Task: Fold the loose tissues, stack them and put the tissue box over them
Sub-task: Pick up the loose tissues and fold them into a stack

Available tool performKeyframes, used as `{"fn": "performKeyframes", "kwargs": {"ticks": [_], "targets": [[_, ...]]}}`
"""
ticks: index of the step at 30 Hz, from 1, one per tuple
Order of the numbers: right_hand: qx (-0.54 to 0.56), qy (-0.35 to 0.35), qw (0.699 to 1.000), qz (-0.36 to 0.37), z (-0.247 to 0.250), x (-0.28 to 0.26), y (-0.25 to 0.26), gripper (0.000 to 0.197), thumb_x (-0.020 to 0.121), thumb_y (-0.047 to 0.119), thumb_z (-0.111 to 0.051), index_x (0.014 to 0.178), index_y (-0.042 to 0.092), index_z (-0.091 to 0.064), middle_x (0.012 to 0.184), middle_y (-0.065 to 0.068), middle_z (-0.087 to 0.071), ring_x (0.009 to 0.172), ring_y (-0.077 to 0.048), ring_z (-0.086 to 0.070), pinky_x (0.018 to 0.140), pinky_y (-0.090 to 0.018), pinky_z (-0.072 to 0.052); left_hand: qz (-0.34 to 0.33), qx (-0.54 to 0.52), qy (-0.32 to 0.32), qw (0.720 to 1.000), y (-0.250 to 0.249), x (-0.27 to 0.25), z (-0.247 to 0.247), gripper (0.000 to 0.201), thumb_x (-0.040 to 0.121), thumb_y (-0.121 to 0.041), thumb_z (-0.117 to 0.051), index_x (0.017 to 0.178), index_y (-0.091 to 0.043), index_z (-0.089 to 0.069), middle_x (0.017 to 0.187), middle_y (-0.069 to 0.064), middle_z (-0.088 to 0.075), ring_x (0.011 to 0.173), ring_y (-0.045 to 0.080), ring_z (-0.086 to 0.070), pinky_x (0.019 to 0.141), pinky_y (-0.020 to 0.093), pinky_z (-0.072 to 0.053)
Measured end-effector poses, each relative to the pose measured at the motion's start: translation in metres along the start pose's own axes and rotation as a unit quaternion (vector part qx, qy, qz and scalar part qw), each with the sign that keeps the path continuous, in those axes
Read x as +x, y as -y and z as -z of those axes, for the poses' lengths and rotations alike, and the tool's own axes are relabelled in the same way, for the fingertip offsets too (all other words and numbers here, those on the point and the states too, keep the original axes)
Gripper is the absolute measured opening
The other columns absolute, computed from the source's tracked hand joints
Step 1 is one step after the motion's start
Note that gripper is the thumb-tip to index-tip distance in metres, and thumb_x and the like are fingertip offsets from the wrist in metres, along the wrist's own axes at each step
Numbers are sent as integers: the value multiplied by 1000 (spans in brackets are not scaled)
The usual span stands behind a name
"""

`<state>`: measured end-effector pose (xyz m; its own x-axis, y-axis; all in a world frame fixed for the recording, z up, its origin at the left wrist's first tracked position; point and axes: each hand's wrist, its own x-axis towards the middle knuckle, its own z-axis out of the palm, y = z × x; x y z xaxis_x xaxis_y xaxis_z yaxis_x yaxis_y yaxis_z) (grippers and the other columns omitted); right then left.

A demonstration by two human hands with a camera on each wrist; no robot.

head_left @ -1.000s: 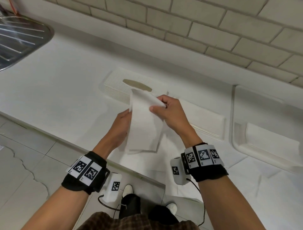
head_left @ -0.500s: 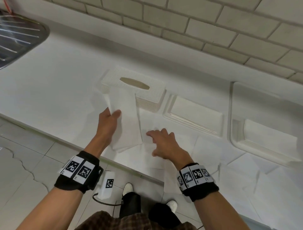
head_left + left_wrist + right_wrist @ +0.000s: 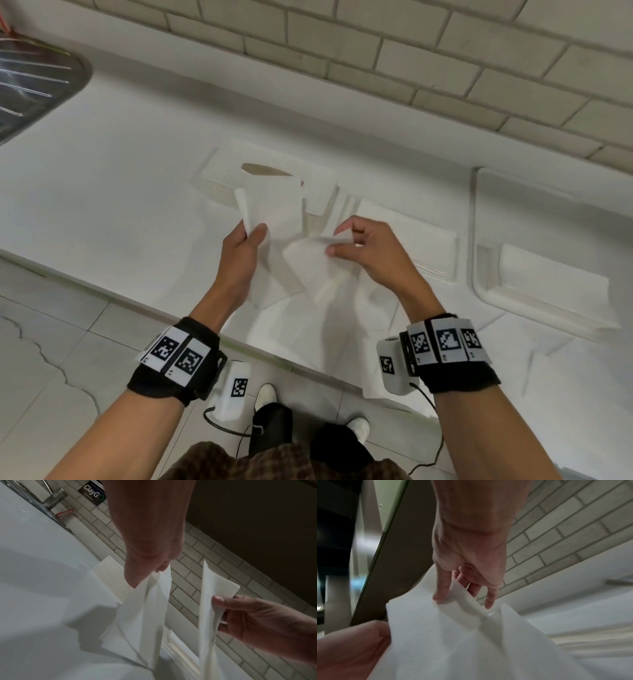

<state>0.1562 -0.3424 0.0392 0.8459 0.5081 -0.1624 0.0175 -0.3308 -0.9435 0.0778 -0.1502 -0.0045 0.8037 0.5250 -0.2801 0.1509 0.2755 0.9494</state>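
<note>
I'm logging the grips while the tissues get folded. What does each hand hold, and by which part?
Left hand pinches a folded tissue at its lower edge. Right hand pinches an upper corner of a loose tissue.

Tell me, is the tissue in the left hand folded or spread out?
Folded: the tissue is a narrow layered strip pinched by the left hand.

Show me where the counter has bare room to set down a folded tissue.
Bare counter runs from the drainboard to the tissue box, down to the front edge. Crowded: loose tissues under both hands, trays rightward.
</note>
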Motion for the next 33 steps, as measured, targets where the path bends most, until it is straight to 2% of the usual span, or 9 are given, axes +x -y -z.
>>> {"fn": "performKeyframes", "kwargs": {"ticks": [6, 11, 15, 17, 20, 26, 28, 30, 33], "targets": [[-21, 8, 1000, 6, 13, 6, 8, 17, 78, 3, -76, 78, 12, -61, 69, 2, -57, 52, 6, -49, 55, -5, -37, 6, -3, 39, 999, -4, -2, -16, 19, 97, -16, -52, 104, -23, -68, 104, 1, -72, 99, 24, -67, 89, 36, -52], [52, -59, 997, 24, 8, 13, 13, 18, 83, 9, -73, 79, 19, -58, 82, -4, -60, 76, -17, -57, 70, -28, -47, 6, -30, 79, 996, -9, -5, -25, 22, 99, -17, -50, 107, -27, -68, 114, 0, -72, 109, 21, -66, 95, 37, -51], [137, -108, 984, 37, 10, 15, 28, 11, 88, 12, -68, 94, 14, -59, 87, -5, -67, 75, -17, -64, 69, -33, -53, -3, -26, 90, 996, -16, -2, -30, 23, 99, -17, -50, 108, -28, -68, 114, -2, -72, 111, 20, -66, 99, 40, -49], [208, -107, 972, 37, 13, 16, 31, 16, 88, 11, -68, 102, 13, -60, 96, -11, -70, 86, -25, -67, 82, -43, -56, -3, -24, 86, 996, -20, 0, -30, 22, 99, -17, -50, 108, -27, -68, 110, -4, -73, 108, 19, -67, 98, 38, -50], [281, -94, 954, 31, 13, 17, 29, 19, 88, 7, -66, 106, 13, -61, 102, -10, -72, 94, -26, -69, 91, -45, -54, 7, -30, 100, 995, -23, 0, -33, 23, 98, -16, -50, 108, -25, -69, 104, -4, -75, 101, 18, -70, 92, 35, -52], [116, -157, 981, 16, -5, 18, 9, 10, 89, 15, -65, 90, 21, -58, 93, -11, -69, 79, -20, -65, 73, -42, -55, 74, -64, 195, 976, -17, -13, -45, 37, 97, -42, -48, 121, -19, -65, 120, 5, -71, 111, 23, -67, 95, 37, -52], [84, -162, 983, 10, -7, 18, -1, 8, 89, 16, -65, 90, 17, -57, 93, -9, -69, 78, -19, -64, 71, -42, -55, 50, 6, 204, 978, -11, -15, -47, 32, 93, -33, -59, 121, -17, -64, 116, 6, -72, 107, 25, -69, 91, 39, -55], [53, -173, 983, -16, -5, 16, -12, 12, 89, 22, -66, 93, 14, -58, 98, -10, -68, 81, -19, -63, 73, -44, -56, 16, 96, 151, 984, -5, -14, -48, 20, 90, -17, -64, 110, -17, -67, 104, 3, -74, 96, 24, -71, 84, 36, -56], [-111, -181, 972, -99, 8, 8, -43, 28, 87, 32, -67, 108, 15, -59, 113, -6, -65, 95, -20, -61, 75, -28, -51, 1, 126, 97, 987, -1, -8, -43, 17, 90, -9, -61, 104, -18, -64, 95, -3, -71, 86, 20, -69, 72, 28, -54]]}}
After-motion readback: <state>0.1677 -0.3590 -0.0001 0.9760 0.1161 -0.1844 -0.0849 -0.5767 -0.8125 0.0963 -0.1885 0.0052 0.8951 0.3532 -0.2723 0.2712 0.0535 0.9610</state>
